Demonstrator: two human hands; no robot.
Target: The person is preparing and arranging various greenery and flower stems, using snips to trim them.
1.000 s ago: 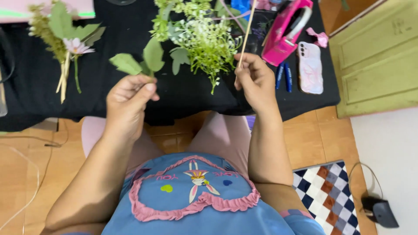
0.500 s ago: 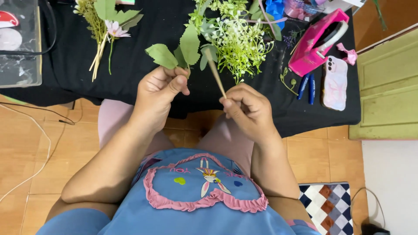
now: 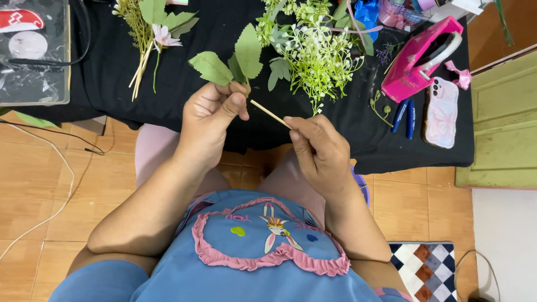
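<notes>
My left hand (image 3: pixel 210 120) pinches a sprig of green leaves (image 3: pixel 230 60) by its short stem, the leaves fanning up above my fingers. My right hand (image 3: pixel 316 148) grips a thin wooden stick (image 3: pixel 268 113) at one end. The stick slants up to the left, and its far tip reaches my left thumb at the base of the leaves. Both hands hover over the near edge of the black cloth (image 3: pixel 184 84), above my lap.
On the black cloth lie a bunch of white-flowered greenery (image 3: pixel 316 56), a small bundle with a pink flower (image 3: pixel 151 39), a pink tape dispenser (image 3: pixel 422 59), two blue pens (image 3: pixel 404 116) and a phone (image 3: pixel 442 112). A tray (image 3: pixel 33 56) sits at the far left. Cables run over the tiled floor.
My right hand has brought the stick down from upright to a slant and swung its tip against the leaf stem in my left hand. The view has shifted slightly.
</notes>
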